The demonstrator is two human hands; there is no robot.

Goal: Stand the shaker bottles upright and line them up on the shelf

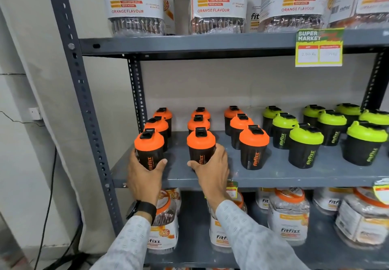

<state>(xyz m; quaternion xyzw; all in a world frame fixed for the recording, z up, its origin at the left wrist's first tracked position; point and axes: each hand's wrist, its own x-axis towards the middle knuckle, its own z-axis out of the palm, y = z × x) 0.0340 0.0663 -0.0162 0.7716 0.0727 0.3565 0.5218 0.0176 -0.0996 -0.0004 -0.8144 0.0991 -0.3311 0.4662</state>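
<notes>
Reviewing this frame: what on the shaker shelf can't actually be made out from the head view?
- Price tag, head view: printed figures too blurred to read.
- Green-lid shakers at far right: cut off by the frame edge, so their count is unknown.
- Rear orange shakers: bodies hidden by the ones in front.
- Front shakers held by left hand and right hand: bases hidden by the fingers, so shelf contact is unclear.

Left hand [145, 173] gripping front-left orange shaker [149, 148], right hand [211, 169] gripping next orange shaker [201, 146], grey shelf [273, 177]
</notes>
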